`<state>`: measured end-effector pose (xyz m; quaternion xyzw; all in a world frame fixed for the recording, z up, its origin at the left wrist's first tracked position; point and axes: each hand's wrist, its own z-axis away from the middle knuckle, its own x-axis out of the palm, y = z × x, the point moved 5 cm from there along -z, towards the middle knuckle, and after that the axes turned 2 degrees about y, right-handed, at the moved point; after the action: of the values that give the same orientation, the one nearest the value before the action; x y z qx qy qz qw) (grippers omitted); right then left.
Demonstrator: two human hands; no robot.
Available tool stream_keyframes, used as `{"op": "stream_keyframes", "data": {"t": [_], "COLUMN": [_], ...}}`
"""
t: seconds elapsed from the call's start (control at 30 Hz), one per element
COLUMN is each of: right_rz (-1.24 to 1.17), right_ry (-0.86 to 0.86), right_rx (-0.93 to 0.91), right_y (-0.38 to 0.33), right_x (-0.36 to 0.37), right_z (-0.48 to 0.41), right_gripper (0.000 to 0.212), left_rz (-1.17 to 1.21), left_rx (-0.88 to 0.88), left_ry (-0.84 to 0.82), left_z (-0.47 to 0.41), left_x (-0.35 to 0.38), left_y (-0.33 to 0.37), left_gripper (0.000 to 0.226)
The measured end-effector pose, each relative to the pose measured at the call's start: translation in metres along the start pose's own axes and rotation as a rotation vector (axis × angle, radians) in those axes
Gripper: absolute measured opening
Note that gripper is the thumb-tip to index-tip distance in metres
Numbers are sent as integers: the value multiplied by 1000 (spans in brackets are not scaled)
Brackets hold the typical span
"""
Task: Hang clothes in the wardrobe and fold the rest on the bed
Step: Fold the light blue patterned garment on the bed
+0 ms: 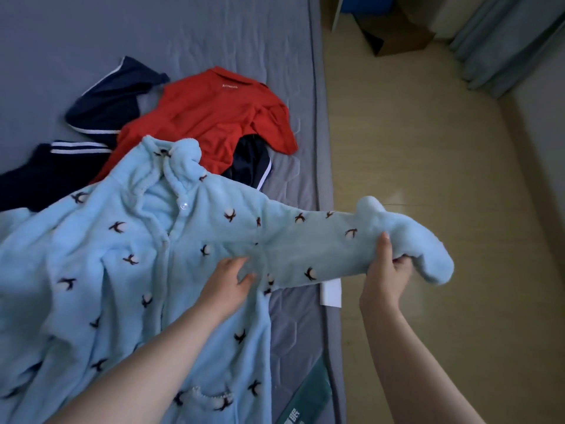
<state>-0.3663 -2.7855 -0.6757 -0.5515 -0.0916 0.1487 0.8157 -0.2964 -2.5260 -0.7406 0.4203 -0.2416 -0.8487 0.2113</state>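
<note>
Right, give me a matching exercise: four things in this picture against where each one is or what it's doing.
1 red shirt
2 right hand
3 left hand
4 cardboard box

A on the floor
B grips the sleeve of the blue fleece top
C crumpled on the bed
D rests flat on the top's front

Pairs: 1-C, 2-B, 3-D, 4-A

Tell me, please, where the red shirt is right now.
In the head view, the red shirt lies on the bed, upper centre, just beyond the light blue fleece top, between navy garments.
</note>
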Motion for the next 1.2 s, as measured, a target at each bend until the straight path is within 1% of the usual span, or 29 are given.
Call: {"op": "stream_keyframes", "data": {"t": [0.07, 0.17, 0.2, 0.27, 0.3, 0.33, 0.37, 0.4, 0.43, 0.47, 0.5, 0.53, 0.6, 0.63, 0.67, 0.7, 0.73, 0.77, 0.8, 0.83, 0.87, 0.9, 0.93, 0.97, 1.0, 1.07, 1.1, 1.13, 1.2], "right_rz": [53, 167, 248, 507, 676, 848, 1001, 1134, 1241, 1306, 1343, 1358, 1333, 1281, 1188, 1043, 868, 701, 572, 493, 482, 527, 579, 594, 613, 777, 872, 920, 881], "right_ry": [-71, -208, -258, -396, -499, -629, -783, -955, -1104, -1187, -1197, -1186, -1134, -1097, -1029, -930, -817, -691, -573, -485, -434, -426, -473, -591, -758, -1093, -1178, -1161, -975], "right_rx": [-114, -203, -234, -340, -416, -501, -563, -574, -548, -491, -447, -439, -394, -320, -205, -64, 68, 160, 214, 217, 140, -1, -158, -283, -356, -464, -507, -495, -352], "right_y": [-3, 8, 14, 34, 46, 61, 81, 103, 125, 144, 156, 166, 179, 183, 186, 189, 189, 187, 182, 179, 173, 164, 156, 153, 155, 170, 180, 186, 189], "right_x": [27, 71, 85, 115, 131, 147, 160, 167, 168, 168, 167, 166, 168, 171, 175, 177, 182, 188, 193, 199, 206, 214, 223, 235, 244, 252, 251, 247, 239], "right_z": [33, 86, 104, 141, 160, 179, 199, 214, 226, 233, 238, 241, 243, 242, 240, 236, 233, 229, 223, 218, 215, 214, 219, 232, 248, 279, 286, 285, 277], "right_gripper": [11, 8, 12, 31, 35, 31, 21, 20, 39, 58, 68, 72, 72, 73, 74, 74, 72, 66, 61, 57, 51, 45, 40, 38, 39, 43, 45, 45, 41], "left_rz": [42, 72, 70, 83, 95, 108, 115, 117, 118, 118, 117, 113, 109, 112, 117, 119, 117, 112, 104, 84, 42, -1, -20, -11, 14, 46, 43, 32, -10], "left_rx": [-28, -60, -73, -105, -124, -143, -159, -167, -178, -197, -219, -232, -230, -228, -221, -206, -191, -181, -171, -168, -173, -186, -200, -208, -207, -187, -176, -165, -156], "left_ry": [18, 55, 67, 104, 128, 154, 174, 187, 197, 208, 215, 220, 225, 220, 218, 220, 221, 220, 223, 237, 264, 295, 320, 332, 332, 322, 325, 337, 372], "left_z": [12, 27, 32, 40, 44, 48, 52, 55, 58, 61, 64, 68, 70, 70, 70, 69, 68, 67, 66, 65, 64, 62, 60, 58, 56, 53, 52, 51, 48], "left_x": [-23, -64, -77, -106, -119, -133, -146, -156, -164, -172, -179, -184, -191, -192, -192, -192, -191, -190, -189, -189, -190, -193, -196, -198, -200, -204, -207, -210, -218], "left_y": [-16, -50, -64, -95, -112, -129, -147, -163, -178, -193, -208, -220, -238, -244, -249, -251, -252, -253, -252, -254, -257, -260, -264, -268, -272, -277, -279, -281, -285], "left_gripper": [42, 40, 40, 39, 38, 36, 34, 32, 31, 30, 31, 32, 34, 35, 35, 36, 38, 40, 46, 54, 64, 73, 80, 83, 84, 81, 81, 81, 81]}}
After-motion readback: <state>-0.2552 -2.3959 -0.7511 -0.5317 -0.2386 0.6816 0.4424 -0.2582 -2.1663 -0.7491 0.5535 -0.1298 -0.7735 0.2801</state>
